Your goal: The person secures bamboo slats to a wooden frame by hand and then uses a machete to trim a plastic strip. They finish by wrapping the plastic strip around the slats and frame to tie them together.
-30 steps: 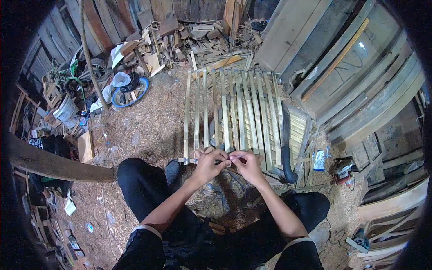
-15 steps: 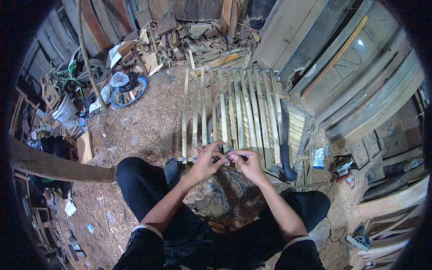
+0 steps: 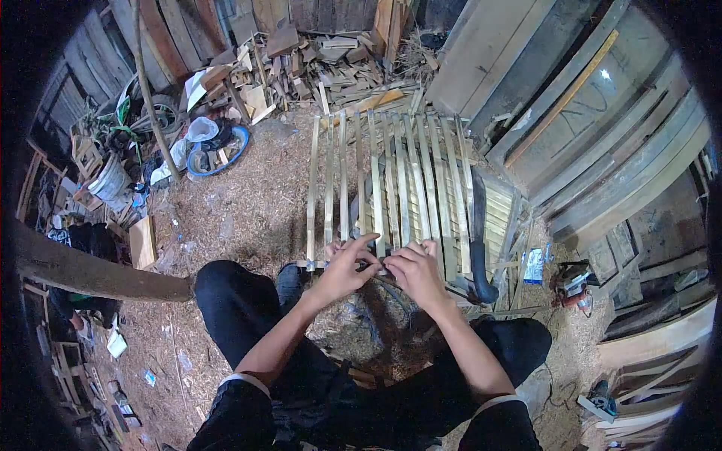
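Note:
A row of long pale wooden slats [image 3: 350,180] runs away from me, side by side, with narrow gaps. At their near ends, a thin crosspiece [image 3: 310,264] shows on the left. My left hand [image 3: 347,267] has its thumb and fingertips pinched together at one slat's near end. Close beside it, my right hand [image 3: 414,270] is closed, with its thumb and fingers pressed at the same place. The fingers hide whatever small thing lies between them. A dark curved tool-like piece with a black end [image 3: 481,282] rests along the right side of the slats.
Stacked slats [image 3: 492,218] lie beneath at the right. A wooden beam [image 3: 105,270] juts in from the left. A blue basin [image 3: 239,143] stands at the back left, before a wood scrap heap [image 3: 301,64]. Long boards [image 3: 481,52] lean at the right. Shavings cover the floor.
My right hand has turned and curled its fingers inward; the thin greyish thing seen in its pinch no longer shows. My left hand stays almost where it was.

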### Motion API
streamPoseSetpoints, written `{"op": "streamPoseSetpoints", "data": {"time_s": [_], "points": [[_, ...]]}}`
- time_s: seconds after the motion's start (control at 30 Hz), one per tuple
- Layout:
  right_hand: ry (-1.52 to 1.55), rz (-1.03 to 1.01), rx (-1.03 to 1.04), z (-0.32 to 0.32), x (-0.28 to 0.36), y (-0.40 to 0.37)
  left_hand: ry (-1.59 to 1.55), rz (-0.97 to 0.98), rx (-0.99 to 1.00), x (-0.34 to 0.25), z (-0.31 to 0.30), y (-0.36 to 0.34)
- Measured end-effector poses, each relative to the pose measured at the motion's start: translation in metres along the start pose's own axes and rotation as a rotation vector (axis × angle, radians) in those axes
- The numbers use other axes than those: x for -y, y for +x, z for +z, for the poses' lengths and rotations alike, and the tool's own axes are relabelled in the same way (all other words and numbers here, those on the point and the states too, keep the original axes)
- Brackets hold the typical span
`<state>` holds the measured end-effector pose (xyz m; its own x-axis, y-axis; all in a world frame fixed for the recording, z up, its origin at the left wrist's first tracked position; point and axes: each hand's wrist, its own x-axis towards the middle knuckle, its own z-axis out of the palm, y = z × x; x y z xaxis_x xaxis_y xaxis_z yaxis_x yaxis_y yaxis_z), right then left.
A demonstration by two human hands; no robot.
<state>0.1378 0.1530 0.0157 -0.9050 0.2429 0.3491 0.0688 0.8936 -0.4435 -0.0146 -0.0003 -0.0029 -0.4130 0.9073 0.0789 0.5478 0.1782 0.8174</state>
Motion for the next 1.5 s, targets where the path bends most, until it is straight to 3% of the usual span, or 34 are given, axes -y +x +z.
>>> {"op": "streamPoseSetpoints", "data": {"time_s": [0.23,0.3,0.4,0.5,0.83,0.93,1.03,1.1,1.5], "points": [[-0.092,-0.123,-0.108,0.010,0.003,0.000,-0.164,-0.078,0.009,0.006,0.001,0.002],[-0.080,-0.130,-0.120,0.013,0.001,-0.001,-0.036,0.036,-0.050,0.006,0.002,0.005],[-0.068,-0.143,-0.149,0.016,-0.001,-0.002,-0.030,-0.085,0.051,-0.006,-0.004,0.010],[-0.056,-0.148,-0.171,0.015,-0.003,-0.003,0.015,-0.040,0.044,-0.009,-0.006,0.008],[0.082,0.029,-0.068,-0.004,0.002,-0.002,0.126,-0.093,-0.044,-0.013,0.000,0.003],[0.073,0.049,-0.037,-0.010,0.003,-0.002,0.106,0.026,-0.138,-0.006,0.003,0.002],[0.078,0.067,-0.011,-0.011,-0.001,-0.005,0.075,-0.065,-0.113,0.000,-0.001,0.001],[0.083,0.076,-0.009,-0.010,-0.005,-0.007,0.154,-0.017,-0.224,0.000,-0.006,-0.001],[-0.039,0.206,0.028,-0.021,-0.010,-0.009,0.291,0.001,-0.163,-0.004,-0.022,-0.019]]}}
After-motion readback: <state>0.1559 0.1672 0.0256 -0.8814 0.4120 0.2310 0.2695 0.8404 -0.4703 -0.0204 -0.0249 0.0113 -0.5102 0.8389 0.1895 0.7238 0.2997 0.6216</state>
